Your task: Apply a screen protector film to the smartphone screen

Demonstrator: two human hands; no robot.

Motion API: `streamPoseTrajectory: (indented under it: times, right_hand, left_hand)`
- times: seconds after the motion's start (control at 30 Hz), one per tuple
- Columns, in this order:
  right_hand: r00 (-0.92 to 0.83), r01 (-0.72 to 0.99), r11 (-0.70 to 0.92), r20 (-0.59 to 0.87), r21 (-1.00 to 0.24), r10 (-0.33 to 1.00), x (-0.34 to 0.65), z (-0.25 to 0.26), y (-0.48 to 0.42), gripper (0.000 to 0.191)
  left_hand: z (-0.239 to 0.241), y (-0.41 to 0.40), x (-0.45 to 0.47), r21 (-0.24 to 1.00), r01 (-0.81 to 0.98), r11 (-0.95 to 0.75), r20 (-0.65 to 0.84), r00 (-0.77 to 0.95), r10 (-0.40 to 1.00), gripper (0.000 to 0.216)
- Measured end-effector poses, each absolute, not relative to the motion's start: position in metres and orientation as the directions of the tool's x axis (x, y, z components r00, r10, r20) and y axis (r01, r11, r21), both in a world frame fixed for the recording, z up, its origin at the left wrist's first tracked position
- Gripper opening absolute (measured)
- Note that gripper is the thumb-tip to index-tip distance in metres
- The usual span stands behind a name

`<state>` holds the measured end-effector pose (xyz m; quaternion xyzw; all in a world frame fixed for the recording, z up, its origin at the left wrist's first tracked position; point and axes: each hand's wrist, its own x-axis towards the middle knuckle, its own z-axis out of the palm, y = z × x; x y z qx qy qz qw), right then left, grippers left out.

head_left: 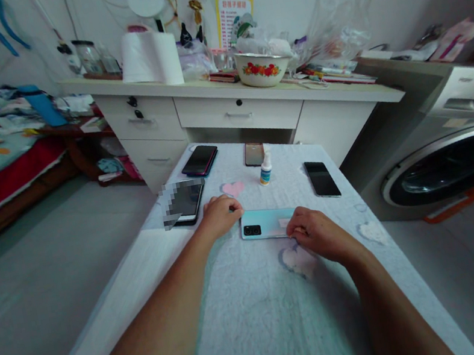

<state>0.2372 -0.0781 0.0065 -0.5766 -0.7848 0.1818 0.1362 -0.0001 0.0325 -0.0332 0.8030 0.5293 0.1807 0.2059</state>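
Observation:
A light blue smartphone lies back side up on the cloth, its dark camera block at the left end. My left hand is closed, with thumb and fingertips pinching at the phone's upper left corner. At the other end, my right hand curls its fingers onto the phone's right edge and covers that end. Just beyond the phone stands a small white spray bottle with a blue and yellow label. Behind the bottle lies a phone case or phone with a brownish face.
The table has a pale heart-patterned cloth. Dark phones lie at the far left, the left and the right. A white drawer desk carries a flowered bowl and paper roll. A washing machine stands right.

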Motion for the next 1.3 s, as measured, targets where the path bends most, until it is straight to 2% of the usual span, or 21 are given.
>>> streamPoseTrajectory:
  times: [0.8, 0.9, 1.07, 1.2, 1.3]
  right_hand:
    - [-0.113, 0.893, 0.065, -0.081, -0.446, 0.99, 0.269, 0.021, -0.085, 0.026]
    - [-0.099, 0.853, 0.04, -0.086, -0.52, 0.991, 0.274, 0.017, -0.085, 0.02]
    - [-0.033, 0.675, -0.08, -0.138, -0.734, 0.99, 0.28, 0.004, -0.082, 0.013]
    - [0.075, 0.554, -0.229, -0.226, -0.8, 0.971, 0.276, 0.004, -0.078, 0.029]
    - [0.147, 0.548, -0.263, -0.217, -0.794, 0.965, 0.274, 0.005, -0.076, 0.039]
  left_hand:
    - [-0.029, 0.031, 0.0, 0.511, 0.779, -0.363, 0.07, 0.383, 0.921, 0.018]
    - [-0.029, 0.031, 0.0, 0.51, 0.777, -0.369, 0.072, 0.389, 0.919, 0.019]
    - [-0.03, 0.031, 0.0, 0.514, 0.772, -0.373, 0.076, 0.393, 0.917, 0.022]
    - [-0.03, 0.031, 0.0, 0.497, 0.789, -0.361, 0.077, 0.374, 0.924, 0.023]
    - [-0.029, 0.03, -0.001, 0.482, 0.801, -0.355, 0.072, 0.367, 0.927, 0.023]
